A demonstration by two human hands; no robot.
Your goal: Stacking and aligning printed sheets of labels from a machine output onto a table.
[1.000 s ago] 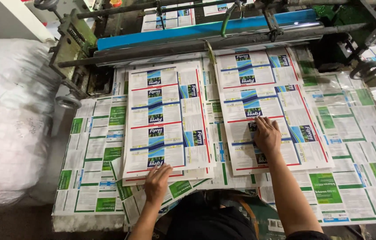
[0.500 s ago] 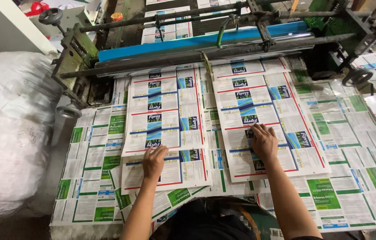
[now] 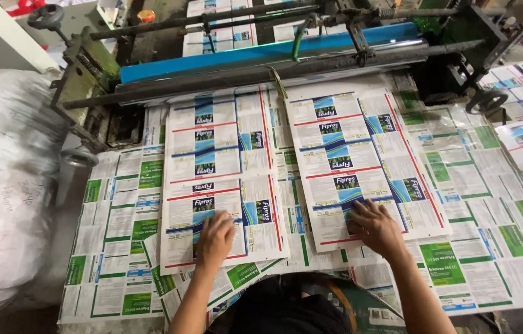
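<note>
Head view: I press my left hand (image 3: 215, 238) flat, fingers spread, on the left stack (image 3: 221, 179); right hand (image 3: 374, 226) likewise on the right stack (image 3: 360, 161); best kept square below the roller (image 3: 274, 71).

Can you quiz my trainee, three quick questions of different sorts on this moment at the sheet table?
1. True or false: the left hand lies flat on the left stack of blue-and-red printed sheets.
2. What does the right hand press on? A) the blue roller bar B) the right stack of printed sheets C) the white bag
3. What colour are the blocks on the sheets covering the table underneath?

Key: 1 true; 2 B; 3 green.
</note>
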